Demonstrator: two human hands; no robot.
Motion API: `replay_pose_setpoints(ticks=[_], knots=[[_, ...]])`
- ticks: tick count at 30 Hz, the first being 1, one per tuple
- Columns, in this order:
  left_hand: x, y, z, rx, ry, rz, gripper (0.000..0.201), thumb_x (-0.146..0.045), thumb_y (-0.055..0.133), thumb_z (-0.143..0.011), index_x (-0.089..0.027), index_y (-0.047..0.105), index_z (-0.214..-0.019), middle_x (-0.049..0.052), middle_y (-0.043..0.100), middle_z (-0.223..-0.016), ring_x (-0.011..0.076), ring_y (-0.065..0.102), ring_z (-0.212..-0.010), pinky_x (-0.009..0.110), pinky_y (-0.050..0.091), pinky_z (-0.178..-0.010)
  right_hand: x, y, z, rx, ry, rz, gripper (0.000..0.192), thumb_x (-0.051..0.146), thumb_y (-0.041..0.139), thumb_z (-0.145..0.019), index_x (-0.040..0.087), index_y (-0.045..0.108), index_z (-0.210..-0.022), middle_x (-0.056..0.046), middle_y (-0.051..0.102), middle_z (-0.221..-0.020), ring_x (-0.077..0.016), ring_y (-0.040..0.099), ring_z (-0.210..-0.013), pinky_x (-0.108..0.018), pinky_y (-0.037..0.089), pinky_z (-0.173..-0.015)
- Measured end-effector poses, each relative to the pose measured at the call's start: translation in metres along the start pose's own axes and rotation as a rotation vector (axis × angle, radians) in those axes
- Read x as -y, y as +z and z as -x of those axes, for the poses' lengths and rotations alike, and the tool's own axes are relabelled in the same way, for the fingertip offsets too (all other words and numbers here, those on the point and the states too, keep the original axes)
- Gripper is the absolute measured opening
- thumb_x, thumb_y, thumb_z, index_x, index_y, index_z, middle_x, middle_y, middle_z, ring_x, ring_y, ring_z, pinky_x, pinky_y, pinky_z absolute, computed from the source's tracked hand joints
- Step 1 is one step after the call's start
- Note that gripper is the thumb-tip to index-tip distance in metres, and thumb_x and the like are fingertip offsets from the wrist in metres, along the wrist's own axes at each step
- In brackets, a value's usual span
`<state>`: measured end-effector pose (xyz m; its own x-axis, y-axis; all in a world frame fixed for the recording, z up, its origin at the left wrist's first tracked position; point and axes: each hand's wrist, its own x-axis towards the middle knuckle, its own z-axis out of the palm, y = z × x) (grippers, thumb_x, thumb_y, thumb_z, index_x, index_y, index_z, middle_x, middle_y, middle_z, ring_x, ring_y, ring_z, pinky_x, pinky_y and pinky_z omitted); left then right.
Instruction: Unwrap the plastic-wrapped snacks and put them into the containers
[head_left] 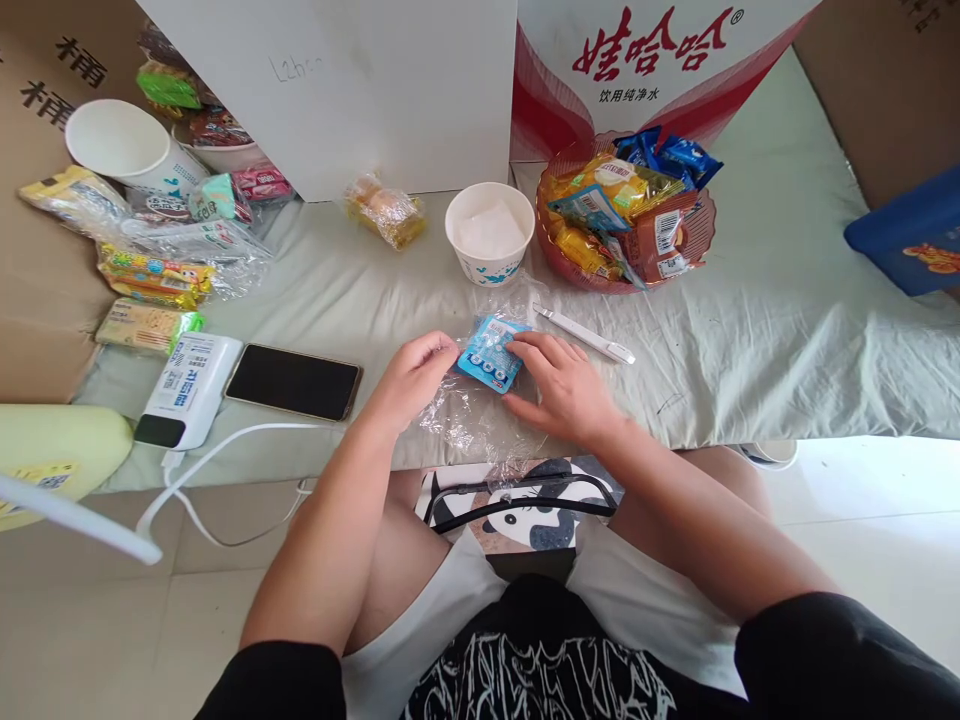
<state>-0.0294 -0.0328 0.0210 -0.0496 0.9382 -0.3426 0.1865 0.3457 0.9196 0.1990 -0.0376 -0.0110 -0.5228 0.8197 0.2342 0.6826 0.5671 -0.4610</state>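
At the centre of the frame both hands meet on a small blue snack packet (489, 352), which lies on a sheet of clear plastic wrap (469, 415) spread over the worktop (750, 330). The left hand (409, 380) has its grip pressed together on the packet's left edge, thumb and fingertips pinching it; the right hand (566, 390) lies flatter, its fingers spread lightly with the fingertips resting on the packet's right edge and the palm over the wrap. Judging from this, the step in hand is seating the packet on the wrap or inside it; the next move seems to call for holding the packet steady with 1 hand while the other gathers the loose film, which looks crinkly and apt to cling. Just right of the hands lies a white pen-like tool (586, 335). Above them stands a white paper bowl (490, 235), and beside it at upper right a red basket (701, 245) heaped with wrapped snacks. To the left lie a black phone (294, 381) and a white power bank (191, 388) with its cable trailing off the edge. At upper left, more snack packets (154, 275) and a paper cup (124, 148) sit scattered. A panda-print bag (521, 500) rests between the person's knees.
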Motion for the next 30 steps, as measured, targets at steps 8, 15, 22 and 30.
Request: replay_pose_setpoints(ticks=[8, 15, 22, 30], knots=[[-0.014, 0.014, -0.001, 0.266, -0.184, 0.358, 0.029, -0.038, 0.073, -0.068, -0.02, 0.051, -0.064, 0.006, 0.076, -0.083, 0.0145, 0.061, -0.054, 0.022, 0.027, -0.044, -0.006, 0.002, -0.001, -0.042, 0.152, -0.076, 0.058, 0.039, 0.072, -0.085, 0.018, 0.055, -0.136, -0.02, 0.071, -0.13, -0.0366, 0.071, -0.116, -0.05, 0.059, -0.094], [-0.014, 0.021, -0.009, 0.384, -0.263, 0.505, 0.032, -0.035, 0.077, -0.063, -0.018, 0.05, -0.063, 0.007, 0.073, -0.079, 0.0047, 0.039, -0.042, 0.019, 0.012, -0.04, -0.016, -0.011, -0.006, 0.01, 0.136, -0.282, 0.065, 0.044, 0.069, -0.088, 0.02, 0.05, -0.145, -0.018, 0.068, -0.141, -0.0334, 0.069, -0.125, -0.049, 0.058, -0.1], [-0.017, 0.022, -0.02, -0.133, -0.213, 0.703, 0.02, -0.025, 0.061, -0.071, -0.021, 0.042, -0.067, -0.006, 0.051, -0.058, 0.0032, 0.03, -0.037, 0.018, 0.016, -0.036, -0.023, -0.02, -0.003, -0.104, 0.297, -0.28, 0.049, 0.042, 0.046, -0.1, 0.021, 0.055, -0.143, -0.013, 0.079, -0.111, -0.03, 0.075, -0.09, -0.045, 0.061, -0.081], [-0.012, 0.023, -0.019, -0.177, -0.19, 0.71, 0.023, -0.025, 0.064, -0.074, -0.021, 0.042, -0.07, -0.008, 0.047, -0.056, 0.0034, 0.035, -0.039, 0.018, 0.021, -0.037, -0.059, -0.061, 0.002, -1.0, 0.198, -0.062, 0.05, 0.049, 0.034, -0.106, 0.023, 0.054, -0.143, -0.018, 0.065, -0.134, -0.0348, 0.064, -0.135, -0.056, 0.052, -0.112]])
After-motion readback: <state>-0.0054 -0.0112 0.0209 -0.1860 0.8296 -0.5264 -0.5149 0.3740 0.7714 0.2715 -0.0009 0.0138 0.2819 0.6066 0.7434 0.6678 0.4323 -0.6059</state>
